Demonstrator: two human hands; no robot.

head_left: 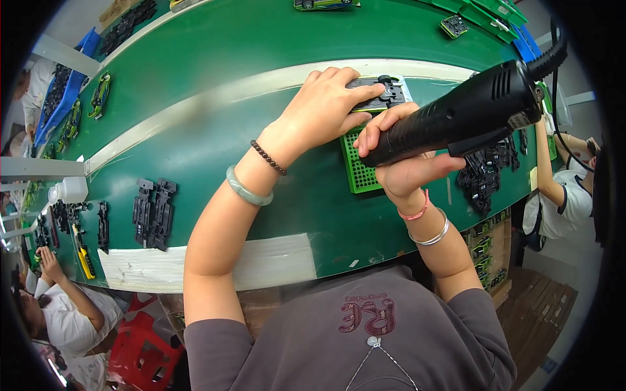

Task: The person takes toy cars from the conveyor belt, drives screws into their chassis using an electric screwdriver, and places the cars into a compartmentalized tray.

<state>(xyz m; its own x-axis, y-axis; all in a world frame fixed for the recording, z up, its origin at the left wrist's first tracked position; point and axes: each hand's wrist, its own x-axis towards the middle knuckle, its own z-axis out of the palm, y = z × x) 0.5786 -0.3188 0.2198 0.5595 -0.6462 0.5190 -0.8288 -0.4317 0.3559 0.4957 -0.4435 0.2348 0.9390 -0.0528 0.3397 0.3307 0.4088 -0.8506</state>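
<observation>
In front of me, an upturned toy car (391, 94) with a black underside and wheels lies at a green perforated tray (360, 177). My left hand (324, 107) grips it from the left, thumb and fingers around its body and one fingertip pressed on the underside. My right hand (403, 174) is wrapped round a black electric screwdriver (450, 120), whose cord rises at the upper right. The screwdriver slants down toward the car and tray. Its tip is hidden behind my hand, so I cannot tell whether it touches the car.
Black plastic chassis parts (154, 214) lie at left, with a larger heap (484, 171) at right. A yellow-handled tool (83, 254) and a white bottle (69, 190) are near the left edge. Co-workers sit left (75, 319) and right (564, 202). A red stool (140, 352) stands below.
</observation>
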